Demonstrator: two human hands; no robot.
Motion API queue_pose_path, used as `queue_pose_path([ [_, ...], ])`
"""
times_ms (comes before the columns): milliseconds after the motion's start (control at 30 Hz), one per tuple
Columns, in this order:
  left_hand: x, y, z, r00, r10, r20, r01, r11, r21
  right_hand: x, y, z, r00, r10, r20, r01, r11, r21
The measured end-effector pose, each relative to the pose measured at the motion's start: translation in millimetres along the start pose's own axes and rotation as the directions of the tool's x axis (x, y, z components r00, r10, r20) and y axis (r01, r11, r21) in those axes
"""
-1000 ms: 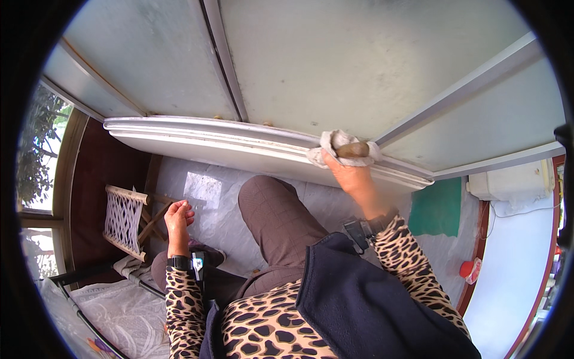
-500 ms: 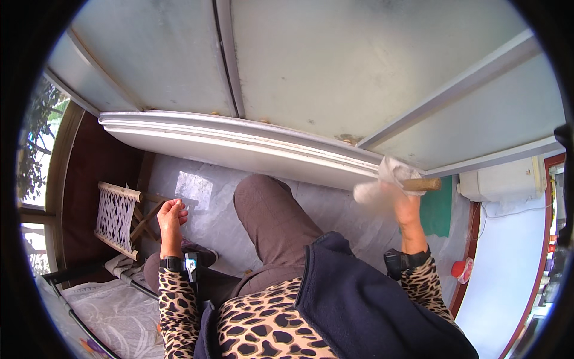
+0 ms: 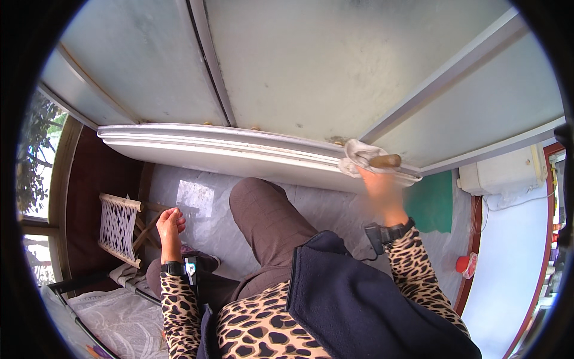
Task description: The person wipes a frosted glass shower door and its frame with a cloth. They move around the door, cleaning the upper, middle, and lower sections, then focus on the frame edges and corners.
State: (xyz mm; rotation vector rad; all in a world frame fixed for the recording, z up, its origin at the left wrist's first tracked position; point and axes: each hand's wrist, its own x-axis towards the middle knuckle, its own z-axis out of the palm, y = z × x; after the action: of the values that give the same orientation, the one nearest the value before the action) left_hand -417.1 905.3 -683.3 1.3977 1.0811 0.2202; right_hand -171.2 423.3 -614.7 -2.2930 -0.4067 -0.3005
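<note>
My right hand point(image 3: 382, 188), partly smeared by motion, grips a wooden handle point(image 3: 385, 161) together with a crumpled whitish cloth point(image 3: 360, 154). The cloth lies against the pale bottom rail point(image 3: 287, 140) of a frosted panel point(image 3: 335, 66), near a slanting metal frame bar. What the handle's other end carries is hidden by the cloth and the hand. My left hand point(image 3: 171, 222) hovers at the left, above my lap and beside the folding stool, its fingers curled in with nothing visible in them.
A wooden folding stool point(image 3: 119, 230) with a woven seat stands at the left, near a window. Grey tiled floor point(image 3: 209, 173) lies below the rail. At the right are a green mat point(image 3: 433, 203), a white box-like unit point(image 3: 502, 170) and a red object point(image 3: 465, 265).
My right hand, with the cloth and the wooden handle, has shifted left and slightly up along the rail. My left hand has stayed nearly still, a little lower.
</note>
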Motion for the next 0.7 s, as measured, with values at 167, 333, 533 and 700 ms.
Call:
queue_pose_path([
  [167, -3, 5, -1, 1.000, 0.015, -0.008, -0.015, 1.000, -0.023, 2, 15, -68, 0.993, 0.068, 0.101, -0.040, 0.967, -0.252],
  [333, -8, 6, 2, 1.000, 0.029, -0.003, -0.029, 0.999, -0.030, -15, 23, -102, 0.981, 0.144, 0.129, -0.098, 0.946, -0.308],
  [533, -2, 3, 5, 0.999, 0.027, 0.023, -0.027, 1.000, -0.003, -28, -9, -54, 0.992, -0.053, 0.115, 0.055, 0.998, -0.016],
  [700, 0, -1, 3, 1.000, 0.007, -0.023, -0.007, 1.000, 0.003, -3, -19, 3, 0.980, 0.106, 0.170, -0.180, 0.836, 0.518],
])
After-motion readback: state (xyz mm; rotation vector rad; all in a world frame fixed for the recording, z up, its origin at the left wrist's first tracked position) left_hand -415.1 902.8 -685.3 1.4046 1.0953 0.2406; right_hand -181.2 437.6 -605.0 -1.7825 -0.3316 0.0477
